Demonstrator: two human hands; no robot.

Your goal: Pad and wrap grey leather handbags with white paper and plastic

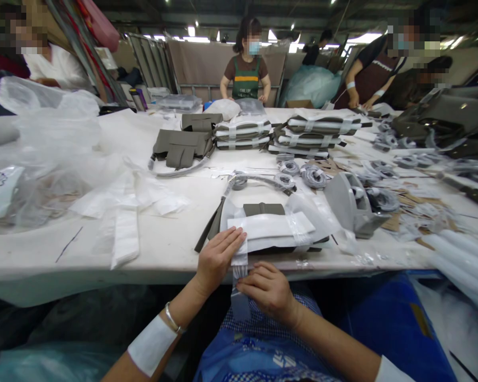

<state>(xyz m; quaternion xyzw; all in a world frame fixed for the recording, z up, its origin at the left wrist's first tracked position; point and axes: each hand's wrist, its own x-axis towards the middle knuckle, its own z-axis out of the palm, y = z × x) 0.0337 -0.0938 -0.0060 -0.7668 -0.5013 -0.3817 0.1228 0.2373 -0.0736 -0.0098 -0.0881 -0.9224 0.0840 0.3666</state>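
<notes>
A grey-brown handbag [263, 209] lies at the table's front edge, partly wrapped in white packing paper [271, 226] and clear film. Its long strap [215, 227] loops out at the left and behind. My left hand [219, 257] rests flat with fingers stretched on the left end of the white paper. Just below it, my right hand [269, 292] pinches a strip of clear tape [240, 305]. The strip runs from the wrapping down over the table edge. Another piece of tape crosses the wrapping on the right.
A grey tape dispenser [350, 204] stands right of the bag. Behind are unwrapped bags [181, 146] and stacks of wrapped bags [310, 132]. Coiled straps [314, 175] lie nearby. White sheets [125, 233] and plastic bags [51, 132] cover the left. Co-workers stand across the table.
</notes>
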